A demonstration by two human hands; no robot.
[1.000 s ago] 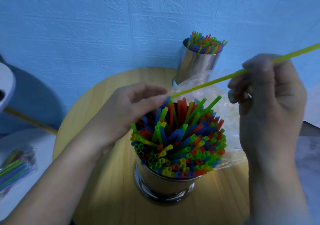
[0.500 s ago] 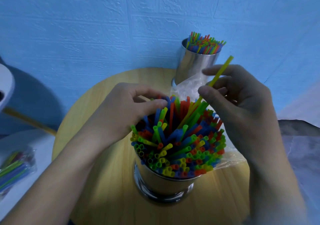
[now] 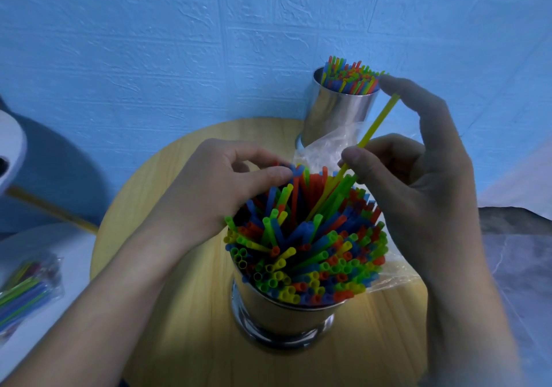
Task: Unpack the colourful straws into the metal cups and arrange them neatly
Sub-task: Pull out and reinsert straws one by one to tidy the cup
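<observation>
Change vs 1 s ago: the thin yellow-green plastic straw [image 3: 370, 136] was lying almost flat, high on the right; now it's tipped steep w/ its lower end down among the packed multicolour plastic straws [image 3: 313, 252] in the near shiny metal cup [image 3: 283, 312]. So you're mid-insert, one more straw nearly home; prob. it still needs pushing down level w/ the rest. Your right hand [image 3: 418, 183] pinches that straw mid-length btwn thumb and curled fingers, index finger raised straight, close by the straw's top end. Your left hand [image 3: 215, 189] is at the far-left side of the bundle, thumb and curled fingers gripping a few blue/red tops, looks like holding a gap open. The second metal cup [image 3: 337, 112], far right by the wall, is already full. Crumpled clear plastic bag [image 3: 322, 150] lies btwn the cups on the round wooden table [image 3: 179, 312]; an unopened straw packet [image 3: 27, 285] sits off to the left.
</observation>
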